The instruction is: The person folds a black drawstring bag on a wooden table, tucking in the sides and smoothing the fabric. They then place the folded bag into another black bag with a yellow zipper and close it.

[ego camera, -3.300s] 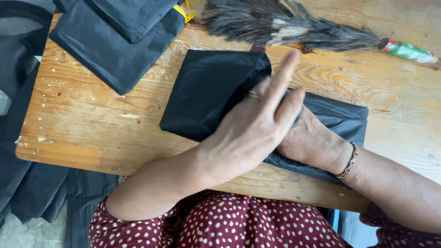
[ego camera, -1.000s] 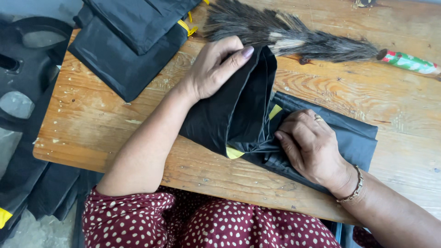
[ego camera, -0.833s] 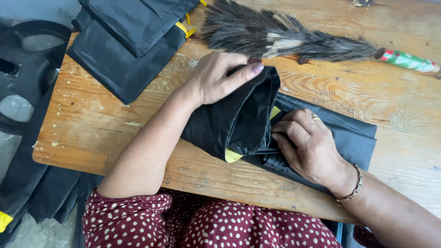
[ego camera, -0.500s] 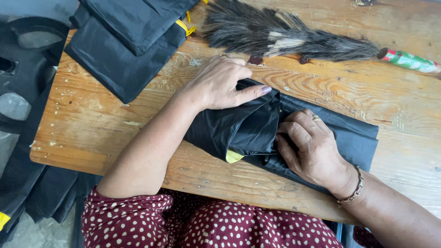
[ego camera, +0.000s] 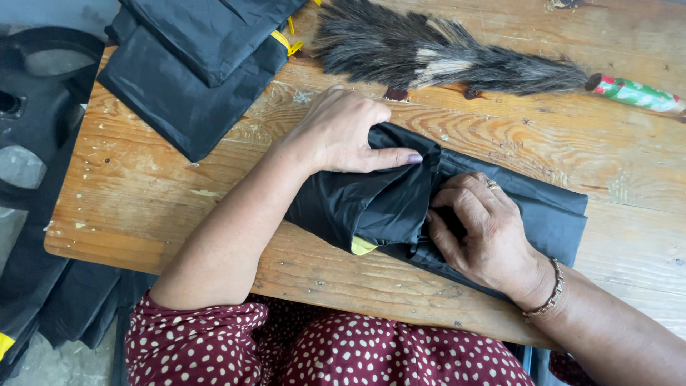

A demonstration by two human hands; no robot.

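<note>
I am pressing my left hand (ego camera: pixel 343 132) down on the upper fold of the black fabric piece (ego camera: pixel 400 204), fingers laid nearly flat and together, my thumb stretching along the fold's top edge toward my other hand. The fabric is lying under my palm and fingertips, not pinched. My right hand (ego camera: pixel 479 229) is curling its fingers (ego camera: pixel 457 207) into the bunched middle of the same piece, gripping a fold there, knuckles raised. The piece is lying across the near edge of the wooden table (ego camera: pixel 143 193), with a yellow trim (ego camera: pixel 362 246) peeking out below the fold. A feather duster (ego camera: pixel 443 61) is lying beyond my hands, and a stack of folded black fabric (ego camera: pixel 200 64) is sitting at the far left corner.
</note>
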